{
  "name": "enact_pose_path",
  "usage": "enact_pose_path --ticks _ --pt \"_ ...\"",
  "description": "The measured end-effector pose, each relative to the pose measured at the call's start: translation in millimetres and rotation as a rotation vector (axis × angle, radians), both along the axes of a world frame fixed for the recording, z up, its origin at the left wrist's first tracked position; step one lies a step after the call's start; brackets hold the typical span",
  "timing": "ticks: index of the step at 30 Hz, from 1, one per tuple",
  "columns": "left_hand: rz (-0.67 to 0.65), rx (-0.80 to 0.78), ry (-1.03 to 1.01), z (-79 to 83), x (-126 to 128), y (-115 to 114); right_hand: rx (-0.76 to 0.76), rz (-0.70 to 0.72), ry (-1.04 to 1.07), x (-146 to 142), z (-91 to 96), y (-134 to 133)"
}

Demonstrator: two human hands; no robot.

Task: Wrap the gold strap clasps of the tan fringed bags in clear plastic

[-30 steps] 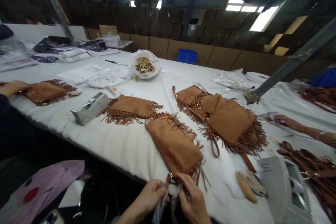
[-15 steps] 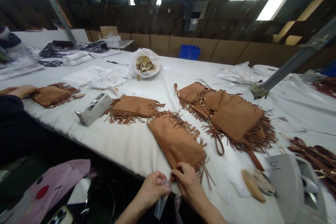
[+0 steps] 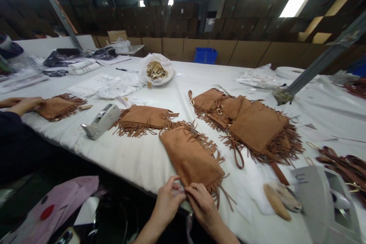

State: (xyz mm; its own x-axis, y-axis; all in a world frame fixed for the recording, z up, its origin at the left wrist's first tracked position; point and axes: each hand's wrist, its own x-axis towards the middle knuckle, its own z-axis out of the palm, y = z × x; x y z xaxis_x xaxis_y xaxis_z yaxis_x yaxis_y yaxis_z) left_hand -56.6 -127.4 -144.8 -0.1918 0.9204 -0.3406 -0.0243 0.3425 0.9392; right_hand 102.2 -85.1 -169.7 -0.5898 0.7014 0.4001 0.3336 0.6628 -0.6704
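Note:
A tan suede fringed bag [image 3: 192,155] lies at the near edge of the white table [image 3: 134,160]. My left hand [image 3: 168,199] and my right hand [image 3: 202,203] meet at its near corner. Both pinch a small piece of clear plastic film [image 3: 179,193] wrapped round something at that corner; what is inside is hidden by my fingers. A strip of clear film [image 3: 188,228] hangs below my hands.
More fringed bags lie beyond: one [image 3: 144,118] to the left, a pile [image 3: 248,124] to the right. Tape dispensers stand at left [image 3: 100,121] and near right [image 3: 323,202]. Brown straps [image 3: 344,167] lie far right. Another person's hand [image 3: 21,103] rests by a bag [image 3: 58,106] at left.
My hands have moved up against the bag's corner and closed together on the film. The other person's arm at the right has left the view.

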Motion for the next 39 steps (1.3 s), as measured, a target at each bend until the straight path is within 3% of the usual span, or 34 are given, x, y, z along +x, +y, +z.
enact_pose_path --ticks 4,6,11,14,17,22,31,39 --pt "0.027 -0.039 -0.226 -4.0 -0.8 -3.2 -0.022 -0.07 0.075 1.1 -7.2 -3.3" --pt "-0.006 -0.062 -0.198 -6.0 -2.3 -6.8 -0.021 -0.092 0.089 1.0 -8.7 -4.3" --pt "-0.187 -0.086 0.383 -0.6 -9.2 -11.9 -0.002 -0.115 0.102 1.0 -11.5 -4.7" --pt "-0.256 -0.006 0.551 5.4 -13.4 -13.3 0.002 -0.129 0.105 0.6 -12.2 -4.4" --pt "-0.264 0.009 0.482 8.3 -16.8 -15.0 0.025 -0.141 0.114 -0.4 -10.5 -4.5" --pt "-0.217 -0.142 0.156 -0.2 -14.6 -17.1 0.061 -0.146 0.118 -1.0 -7.8 -4.4" --pt "-0.096 -0.169 0.136 -12.6 -1.6 -13.7 0.056 -0.105 0.13 1.9 -6.1 -3.9" --pt "-0.13 -0.159 -0.049 -16.4 0.9 -1.9 0.045 -0.034 0.125 4.9 -4.2 -5.2"
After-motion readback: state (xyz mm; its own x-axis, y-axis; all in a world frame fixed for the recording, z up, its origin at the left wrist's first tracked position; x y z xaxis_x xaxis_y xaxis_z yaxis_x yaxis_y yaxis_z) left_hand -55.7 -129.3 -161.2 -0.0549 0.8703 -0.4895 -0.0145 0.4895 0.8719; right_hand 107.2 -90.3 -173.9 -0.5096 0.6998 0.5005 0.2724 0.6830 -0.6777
